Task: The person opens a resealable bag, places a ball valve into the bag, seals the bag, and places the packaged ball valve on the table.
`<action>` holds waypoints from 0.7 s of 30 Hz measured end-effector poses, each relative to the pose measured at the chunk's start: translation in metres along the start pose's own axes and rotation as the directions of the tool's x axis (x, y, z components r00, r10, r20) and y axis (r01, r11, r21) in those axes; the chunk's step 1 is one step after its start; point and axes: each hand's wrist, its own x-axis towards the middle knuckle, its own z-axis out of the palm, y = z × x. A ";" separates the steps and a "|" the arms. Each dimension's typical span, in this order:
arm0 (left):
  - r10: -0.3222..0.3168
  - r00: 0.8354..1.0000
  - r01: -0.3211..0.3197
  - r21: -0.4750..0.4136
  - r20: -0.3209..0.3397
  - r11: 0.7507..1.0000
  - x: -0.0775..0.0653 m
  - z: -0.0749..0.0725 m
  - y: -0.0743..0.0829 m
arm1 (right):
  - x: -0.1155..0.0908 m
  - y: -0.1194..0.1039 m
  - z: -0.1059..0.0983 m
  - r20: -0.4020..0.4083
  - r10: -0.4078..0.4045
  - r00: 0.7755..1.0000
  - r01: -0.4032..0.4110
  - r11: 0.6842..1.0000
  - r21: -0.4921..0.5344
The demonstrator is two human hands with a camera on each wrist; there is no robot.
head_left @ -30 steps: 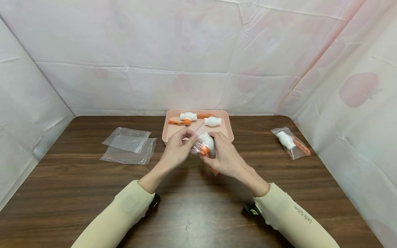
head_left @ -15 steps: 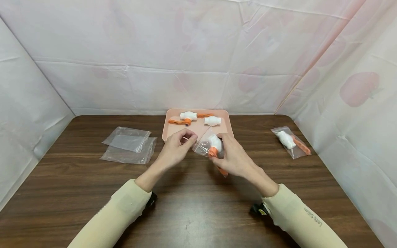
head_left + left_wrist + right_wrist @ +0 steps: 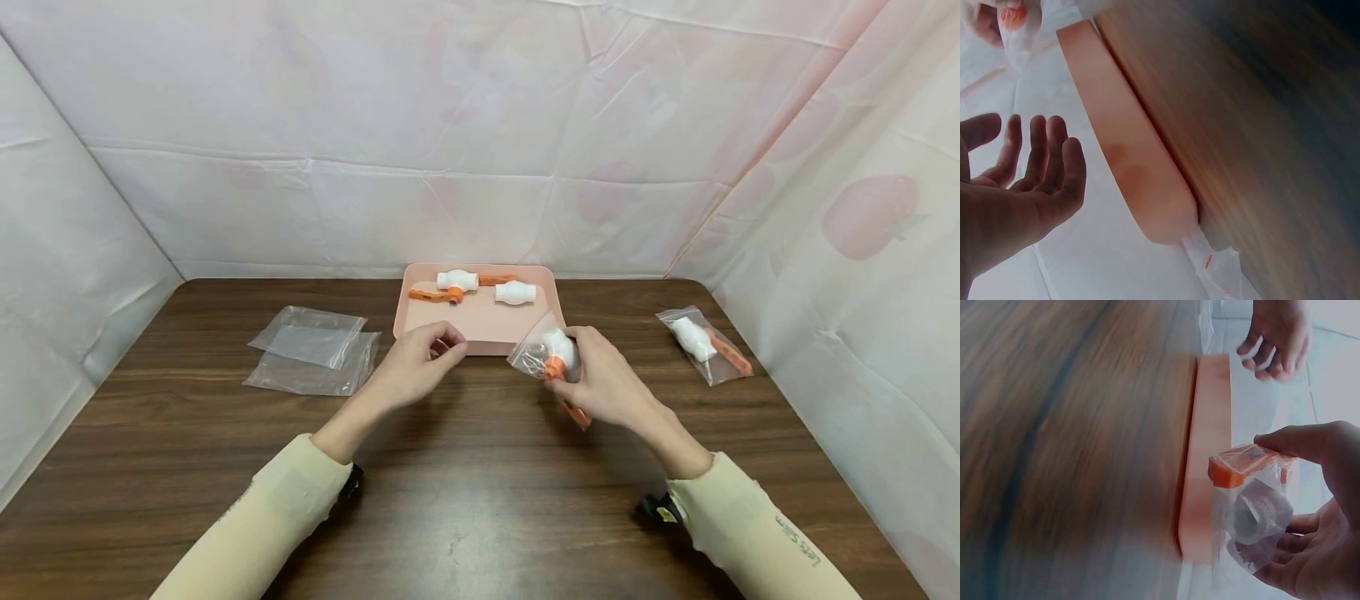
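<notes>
My right hand [image 3: 609, 379] grips a clear zip bag [image 3: 528, 353] that holds a white ball valve [image 3: 558, 343] with an orange lever handle. In the right wrist view the thumb presses on the orange handle [image 3: 1227, 474] through the plastic, and the fingers lie behind the white valve body [image 3: 1247, 519]. My left hand [image 3: 415, 367] hovers in front of the pink tray [image 3: 487, 327], fingers loosely bent and holding nothing; the left wrist view shows its palm [image 3: 1019, 203] bare. Inside the tray lie two white valve bodies [image 3: 515, 292] with orange handles [image 3: 431, 296].
Two flat clear zip bags [image 3: 309, 377] overlap on the brown wooden table [image 3: 457, 500] at the left. Far right lies another bagged white valve [image 3: 693, 338] with an orange handle. Pale patterned sheets [image 3: 360, 108] wall the table at the back and sides.
My right hand has carried the bagged valve to the right, away from the left hand. The left hand has come off the bag and drawn slightly left and back.
</notes>
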 end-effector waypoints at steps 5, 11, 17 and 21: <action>0.013 1.000 -0.014 0.028 0.028 1.000 -0.002 -0.002 -0.006 | -0.005 0.014 -0.005 0.013 0.044 0.999 -0.043 0.999 -0.031; 0.022 0.999 -0.025 0.070 0.041 0.997 -0.004 -0.004 -0.011 | -0.014 0.031 -0.011 0.043 0.095 0.995 -0.092 0.994 -0.058; 0.019 0.998 -0.025 0.098 0.063 0.995 -0.006 -0.007 -0.013 | -0.023 0.045 -0.020 0.062 0.135 0.989 -0.129 0.988 -0.088; 0.025 0.997 -0.033 0.107 0.076 0.994 -0.006 -0.008 -0.014 | -0.029 0.052 -0.028 0.083 0.182 0.980 -0.174 0.980 -0.101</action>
